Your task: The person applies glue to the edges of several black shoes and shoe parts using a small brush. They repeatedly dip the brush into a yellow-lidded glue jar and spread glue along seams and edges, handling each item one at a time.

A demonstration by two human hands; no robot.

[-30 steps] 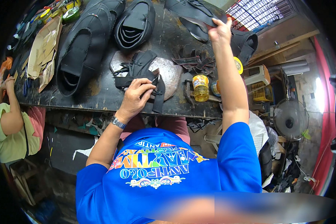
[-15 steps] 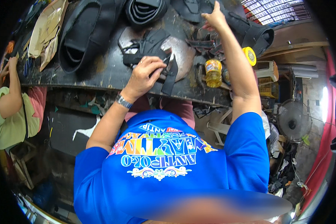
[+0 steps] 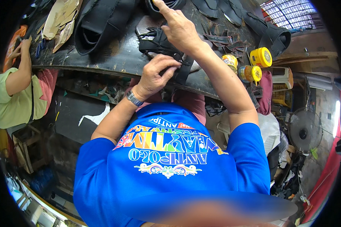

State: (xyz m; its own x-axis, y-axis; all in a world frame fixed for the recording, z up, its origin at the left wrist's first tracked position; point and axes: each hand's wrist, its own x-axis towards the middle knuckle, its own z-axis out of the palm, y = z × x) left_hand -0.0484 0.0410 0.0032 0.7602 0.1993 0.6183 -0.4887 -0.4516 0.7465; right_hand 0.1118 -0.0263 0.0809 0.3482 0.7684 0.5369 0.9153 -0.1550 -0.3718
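My left hand point(image 3: 159, 73) is closed at the near edge of the dark table, thumb and fingers pinched on a black strip point(image 3: 184, 73) that hangs toward the edge. Beside it lies a bundle of black straps point(image 3: 155, 39) on a round greyish plate point(image 3: 142, 23), partly covered by my right arm. My right hand point(image 3: 180, 32) reaches over the bundle, index finger stretched out and thumb apart. Its fingertip, near the upper picture edge, is by a rolled black piece of material point(image 3: 172, 4); whether they touch is unclear.
Large black curved pieces point(image 3: 98, 28) and cardboard scraps point(image 3: 62, 22) lie to the left. Dark scraps point(image 3: 223, 39), a yellow jar point(image 3: 260, 57) and smaller yellow-topped containers point(image 3: 250, 73) stand right. A co-worker's arm point(image 3: 21, 72) is far left; a fan point(image 3: 305, 129) stands right.
My right hand has swung from the far right of the table leftward to the rolled black piece. My left hand keeps its pinch. The whole view has shifted slightly.
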